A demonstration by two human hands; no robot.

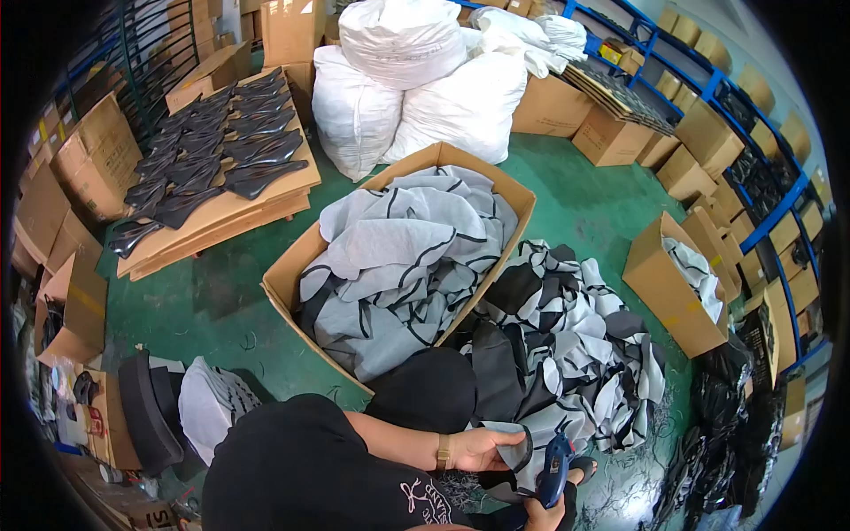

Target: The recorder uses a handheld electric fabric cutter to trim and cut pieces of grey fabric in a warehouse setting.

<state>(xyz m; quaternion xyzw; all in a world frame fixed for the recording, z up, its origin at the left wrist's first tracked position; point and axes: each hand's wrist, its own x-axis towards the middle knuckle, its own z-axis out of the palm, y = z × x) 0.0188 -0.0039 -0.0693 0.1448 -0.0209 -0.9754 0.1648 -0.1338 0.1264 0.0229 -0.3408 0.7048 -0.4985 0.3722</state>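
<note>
My left hand, with a gold watch on its wrist, pinches a grey fabric piece with a dark edge. Close to its right, my right hand is wrapped around blue electric scissors, their tip pointing up beside the fabric. Whether the blades touch the cloth cannot be made out. A heap of grey and black fabric pieces lies on the floor just beyond both hands. Ahead of my knees stands a large open carton filled with similar black-edged grey pieces.
Stacked grey and black pieces stand at my left. Further off, black moulded parts cover cardboard sheets. White sacks are piled behind the carton. At right are an open box, black plastic bags and blue shelving. Thread scraps litter the floor.
</note>
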